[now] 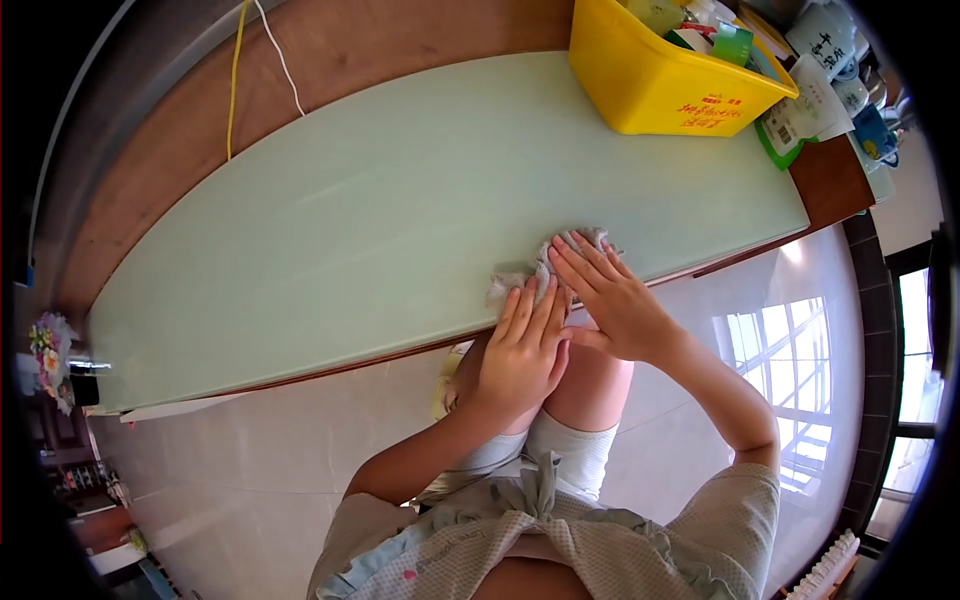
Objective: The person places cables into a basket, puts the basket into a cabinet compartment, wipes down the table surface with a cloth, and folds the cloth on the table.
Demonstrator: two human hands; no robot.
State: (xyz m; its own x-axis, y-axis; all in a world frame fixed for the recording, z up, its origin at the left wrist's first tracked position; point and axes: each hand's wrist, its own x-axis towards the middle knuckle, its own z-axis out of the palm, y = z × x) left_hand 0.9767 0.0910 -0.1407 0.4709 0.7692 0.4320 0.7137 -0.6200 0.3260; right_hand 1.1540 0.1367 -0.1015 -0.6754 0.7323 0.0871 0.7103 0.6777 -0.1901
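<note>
A crumpled greyish-white cloth (507, 284) lies on the pale green glass tabletop (330, 250), close to its front edge. Fingers stretched out, my right hand (618, 305) presses flat on the cloth's right part. Beside it, my left hand (525, 345) rests its straight fingertips on the near left part. Both hands are open, with their thumbs close together around the table edge. The fingers hide much of the cloth.
A yellow bin (650, 90) filled with packages stands at the back right. Next to it are a white-and-green packet (800, 115) and several cups. A yellow cord (236, 90) and a white cable (280, 60) hang behind the table. Flowers (50, 355) are at far left.
</note>
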